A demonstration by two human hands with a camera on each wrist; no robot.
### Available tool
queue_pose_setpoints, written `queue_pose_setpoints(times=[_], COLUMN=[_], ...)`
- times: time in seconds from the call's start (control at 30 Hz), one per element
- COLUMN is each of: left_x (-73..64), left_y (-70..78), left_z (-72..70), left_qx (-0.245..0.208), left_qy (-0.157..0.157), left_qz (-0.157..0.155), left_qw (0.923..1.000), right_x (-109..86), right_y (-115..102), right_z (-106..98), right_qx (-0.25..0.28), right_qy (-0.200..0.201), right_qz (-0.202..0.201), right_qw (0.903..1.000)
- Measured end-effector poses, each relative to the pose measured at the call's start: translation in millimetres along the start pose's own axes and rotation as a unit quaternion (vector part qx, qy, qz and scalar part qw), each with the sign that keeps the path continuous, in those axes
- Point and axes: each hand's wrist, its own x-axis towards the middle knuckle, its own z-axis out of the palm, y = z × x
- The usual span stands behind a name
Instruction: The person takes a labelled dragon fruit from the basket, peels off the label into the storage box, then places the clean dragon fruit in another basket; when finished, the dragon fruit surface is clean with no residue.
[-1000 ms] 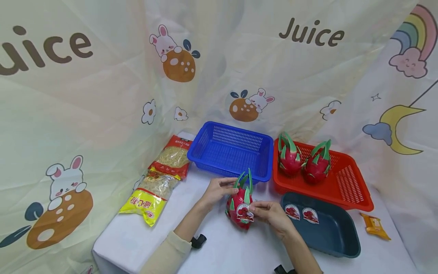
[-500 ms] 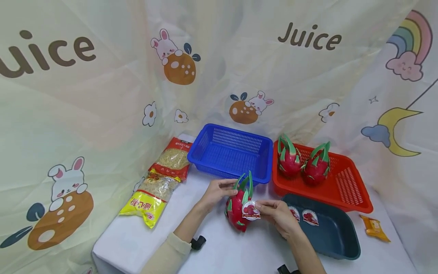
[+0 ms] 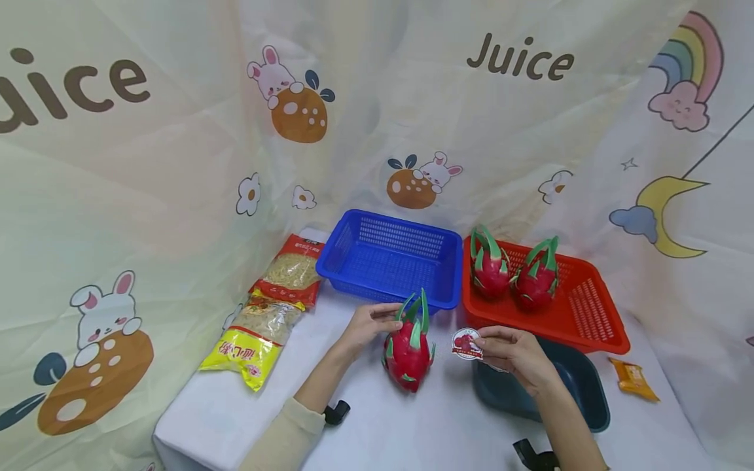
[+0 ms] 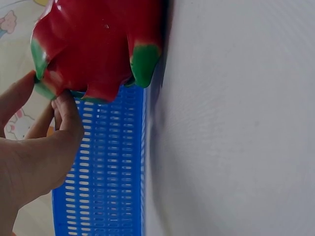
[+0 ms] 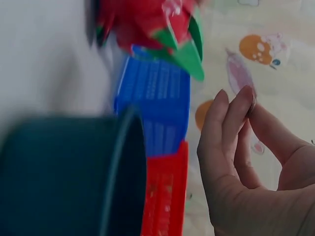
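A red dragon fruit (image 3: 408, 356) with green leaf tips stands on the white table, in front of the blue basket. My left hand (image 3: 366, 327) pinches it near its leafy top; the left wrist view shows thumb and fingers at a green-tipped scale. Between thumb and fingertips, my right hand (image 3: 518, 356) holds a round white sticker (image 3: 466, 344) printed with red fruit, to the right of the dragon fruit and apart from it. From the side in the right wrist view, the sticker (image 5: 239, 73) is a thin pale shape. Below the right hand lies a dark green tray (image 3: 580, 379), partly hidden by it.
A blue basket (image 3: 389, 268) stands at the back, beside a red basket (image 3: 589, 314) holding two dragon fruits (image 3: 536, 284). Two noodle-like packets (image 3: 259, 333) lie at the left. A small orange packet (image 3: 633, 379) lies right of the tray. Printed cloth hangs behind.
My right hand has pulled the sticker from in front of the dragon fruit off to the right, over the tray's near-left side. The left hand stays on the fruit.
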Motion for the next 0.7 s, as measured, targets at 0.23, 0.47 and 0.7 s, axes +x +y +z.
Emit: queue_pose_setpoints(times=[0.23,0.47,0.7], left_x=[0.2,1.4,2.0], left_y=[0.1,-0.2,-0.5], left_z=[-1.1,-2.6,-2.9], left_qx=[0.001,0.010,0.015], left_qy=[-0.012,-0.023,-0.028], left_qz=[-0.002,0.006,0.002], left_qw=[0.9999,0.9997,0.9995], right_x=[-8.9,-11.1,-9.7], right_y=[-6.8,0.4,20.8], right_z=[-30.0,-54.3,-70.3], right_qx=[-0.047,-0.057,-0.055], right_qy=[0.012,0.002,-0.027], right_qz=[0.010,0.032,0.061], right_qw=[0.9988,0.9979,0.9962])
